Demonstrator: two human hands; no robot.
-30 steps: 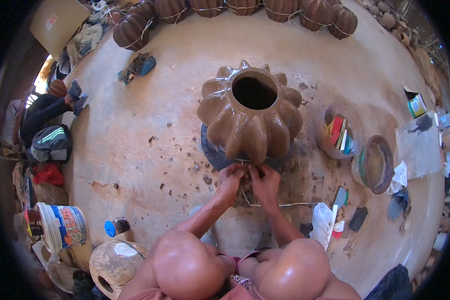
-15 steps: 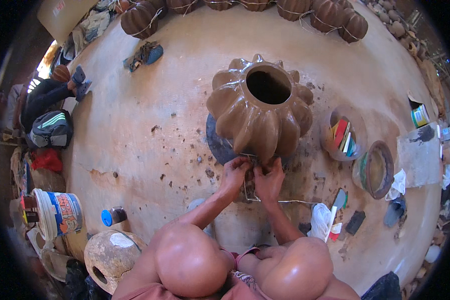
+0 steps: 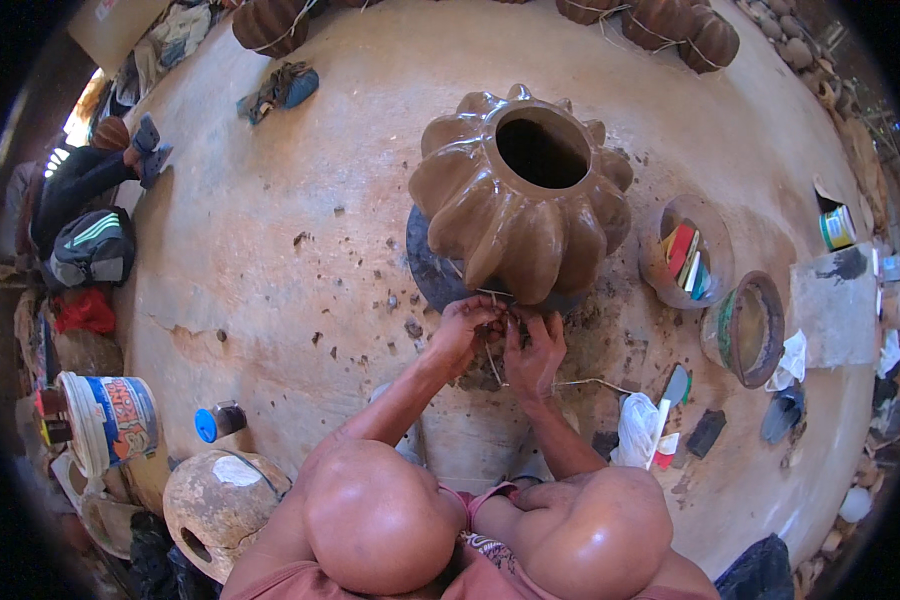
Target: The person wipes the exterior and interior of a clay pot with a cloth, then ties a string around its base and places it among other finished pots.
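A ribbed brown clay pot (image 3: pixel 515 240), wet-looking and with a round dark mouth, sits on a dark round disc (image 3: pixel 427 262). Close against the pot's near side, my left hand (image 3: pixel 465 332) and my right hand (image 3: pixel 534 352) are side by side, fingertips pinched. Between them runs a thin pale cord (image 3: pixel 592 381), which hangs below the fingers and trails to the right along the floor. Part of it passes at the foot of the pot. Its exact hold inside the fingers is partly hidden.
At right stand a clear tub (image 3: pixel 655 270) with coloured tools and a basin (image 3: pixel 710 335). A white plastic bag (image 3: pixel 638 430) lies nearer. On the left are a lidded jar (image 3: pixel 228 417), a bucket (image 3: pixel 95 425) and a seated person's legs (image 3: pixel 85 195). Tied ribbed pots (image 3: pixel 660 22) line the back.
The view has tilted slightly, so the scene sits higher. My hands stay at the pot's near side, with small finger shifts on the cord; the hanging part of the cord has changed shape.
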